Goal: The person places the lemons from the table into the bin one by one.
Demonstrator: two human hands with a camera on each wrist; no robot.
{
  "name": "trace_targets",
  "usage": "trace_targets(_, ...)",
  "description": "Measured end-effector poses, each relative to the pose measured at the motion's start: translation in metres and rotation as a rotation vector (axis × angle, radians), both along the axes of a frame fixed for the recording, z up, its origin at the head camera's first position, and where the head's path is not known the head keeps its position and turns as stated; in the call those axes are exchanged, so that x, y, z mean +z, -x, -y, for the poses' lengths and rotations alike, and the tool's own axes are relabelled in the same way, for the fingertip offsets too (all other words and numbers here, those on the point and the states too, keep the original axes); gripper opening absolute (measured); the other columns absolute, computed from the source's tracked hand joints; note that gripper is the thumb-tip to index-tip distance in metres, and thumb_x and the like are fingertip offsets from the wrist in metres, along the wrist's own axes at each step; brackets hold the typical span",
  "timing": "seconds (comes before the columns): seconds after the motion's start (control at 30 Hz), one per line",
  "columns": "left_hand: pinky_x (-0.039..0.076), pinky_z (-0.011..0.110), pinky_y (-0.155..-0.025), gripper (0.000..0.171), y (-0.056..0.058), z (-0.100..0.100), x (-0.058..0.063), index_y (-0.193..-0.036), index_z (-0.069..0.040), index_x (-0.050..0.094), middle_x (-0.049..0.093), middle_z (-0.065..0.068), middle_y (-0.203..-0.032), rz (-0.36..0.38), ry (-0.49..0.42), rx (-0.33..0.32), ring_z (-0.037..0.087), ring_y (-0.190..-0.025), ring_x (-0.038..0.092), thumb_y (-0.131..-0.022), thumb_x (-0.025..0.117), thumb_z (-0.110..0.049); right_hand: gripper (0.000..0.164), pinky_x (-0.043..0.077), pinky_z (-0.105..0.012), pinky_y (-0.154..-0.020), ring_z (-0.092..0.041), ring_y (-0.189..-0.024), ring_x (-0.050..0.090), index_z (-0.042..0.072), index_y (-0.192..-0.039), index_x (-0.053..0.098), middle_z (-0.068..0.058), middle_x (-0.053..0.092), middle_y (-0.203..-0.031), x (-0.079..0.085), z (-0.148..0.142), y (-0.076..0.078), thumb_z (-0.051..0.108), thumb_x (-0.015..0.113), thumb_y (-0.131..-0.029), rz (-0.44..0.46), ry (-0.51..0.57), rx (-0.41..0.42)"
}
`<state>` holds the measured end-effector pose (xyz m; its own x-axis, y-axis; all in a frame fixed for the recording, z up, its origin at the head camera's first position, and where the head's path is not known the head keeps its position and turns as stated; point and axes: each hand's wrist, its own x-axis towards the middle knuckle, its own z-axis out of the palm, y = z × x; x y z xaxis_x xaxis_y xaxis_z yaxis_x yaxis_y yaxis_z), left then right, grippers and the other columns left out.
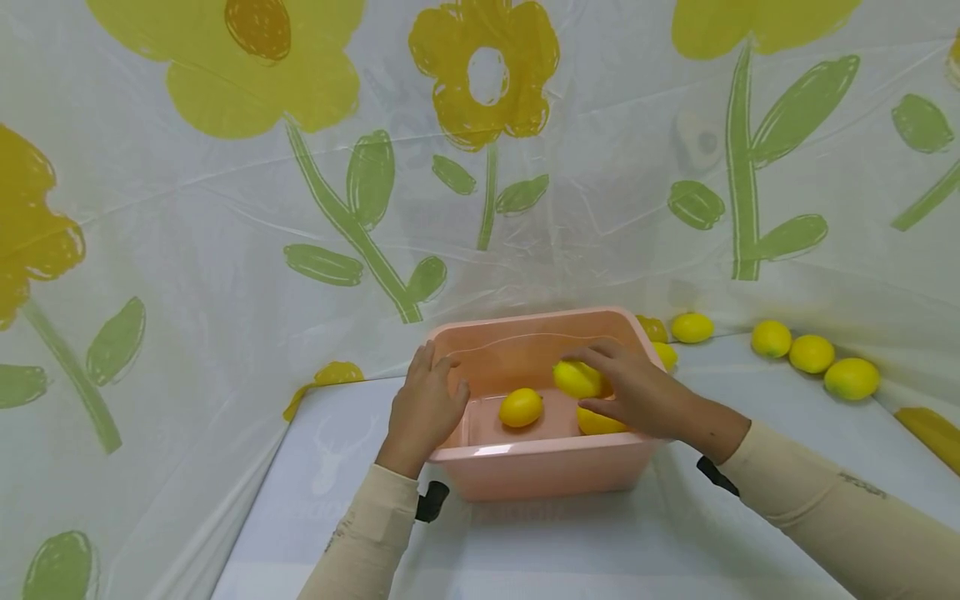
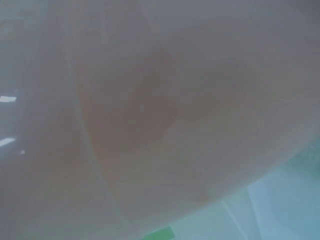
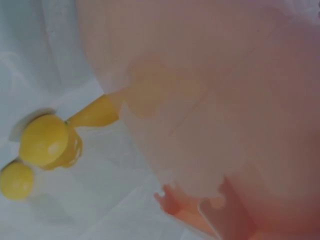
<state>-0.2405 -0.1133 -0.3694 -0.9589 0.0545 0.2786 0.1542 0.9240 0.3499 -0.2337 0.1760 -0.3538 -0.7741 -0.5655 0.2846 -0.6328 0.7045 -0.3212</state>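
Note:
My left hand [image 1: 426, 407] rests over the left rim of a pink plastic basin [image 1: 547, 467], its fingers loosely extended and its thumb toward the inside. Over the right part of the basin, my right hand [image 1: 641, 390] pinches a yellow lemon [image 1: 576, 380] between thumb and fingers. Two more lemons lie inside: one lemon [image 1: 521, 407] near the middle, another lemon [image 1: 600, 422] below the right hand, partly hidden by it and the front wall. The left wrist view holds only the blurred basin wall [image 2: 200, 125]; neither hand shows in the wrist views.
Beyond the basin's right side lie several loose lemons [image 1: 812, 354] along the back of the white-covered table [image 1: 337, 500]. A white curtain [image 1: 600, 167] printed with yellow flowers hangs close behind and at the left. In the right wrist view, lemons [image 3: 44, 140] lie beside the basin.

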Motion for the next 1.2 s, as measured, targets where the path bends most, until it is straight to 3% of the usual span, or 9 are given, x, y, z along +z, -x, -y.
trace_targets(0.37,0.043,0.053,-0.095,0.039,0.001,0.001,-0.001,-0.122,-0.015,0.058,0.030,0.013,-0.149,0.000,-0.002,0.007,0.027,-0.140,0.025,-0.088,0.051,-0.033,0.058,0.049,-0.036,-0.092,-0.020,-0.120,0.046,0.029,-0.129,0.046,0.002,0.048,-0.129,-0.004,0.007,0.010,0.036,0.071,-0.077,0.068,-0.072,-0.030)
trace_targets(0.57,0.043,0.054,-0.095,0.038,0.001,0.000,0.000,-0.122,-0.015,0.058,0.030,0.012,-0.149,-0.002,-0.007,0.007,0.027,-0.140,0.025,-0.088,0.051,-0.032,0.057,0.050,-0.037,-0.090,-0.019,-0.110,0.054,0.030,-0.126,0.049,0.002,0.052,-0.126,-0.007,0.010,0.015,0.035,0.073,-0.075,0.127,-0.127,-0.049)
trace_targets(1.2,0.042,0.053,-0.096,0.038,0.001,-0.001,0.001,-0.122,-0.017,0.058,0.030,0.013,-0.149,0.008,-0.007,0.020,0.027,-0.139,0.025,-0.088,0.051,-0.032,0.050,0.051,-0.036,-0.085,-0.014,-0.082,0.053,0.023,-0.117,0.056,0.003,0.059,-0.101,-0.016,0.016,0.016,0.032,0.077,-0.072,0.289,-0.292,-0.125)
